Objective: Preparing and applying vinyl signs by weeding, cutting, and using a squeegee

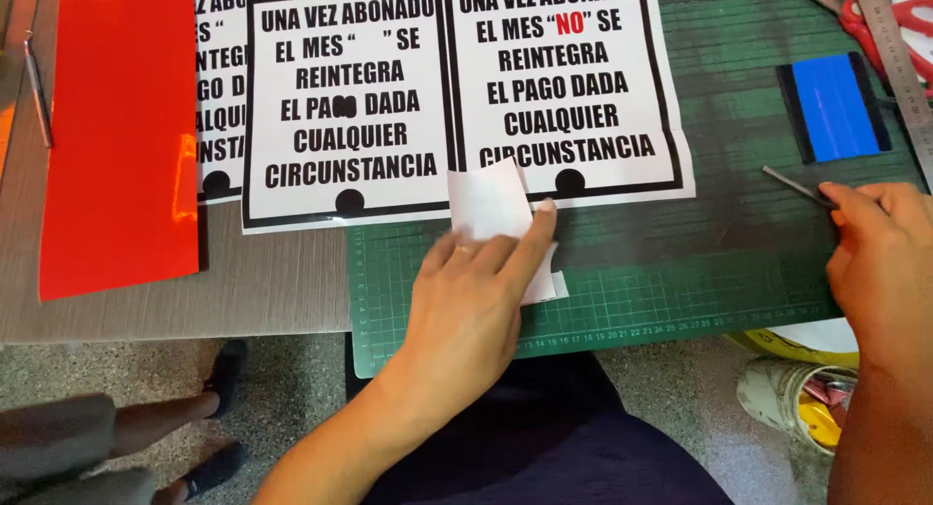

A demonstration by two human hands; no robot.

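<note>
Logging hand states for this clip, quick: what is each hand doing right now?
Left hand: open, fingers flat on the small white paper piece.
Right hand: closed on a thin dark tool.

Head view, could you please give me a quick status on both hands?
Left hand flat on small white paper piece, on green cutting mat. Right hand pinching thin dark tool. Printed signs just above; nothing blocking.

Three white rectangular signs, black borders, black lettering, side by side, far centre: right sign (569, 87) on green mat, one red word; middle sign (348, 106); left sign (222, 97) partly hidden.
</note>
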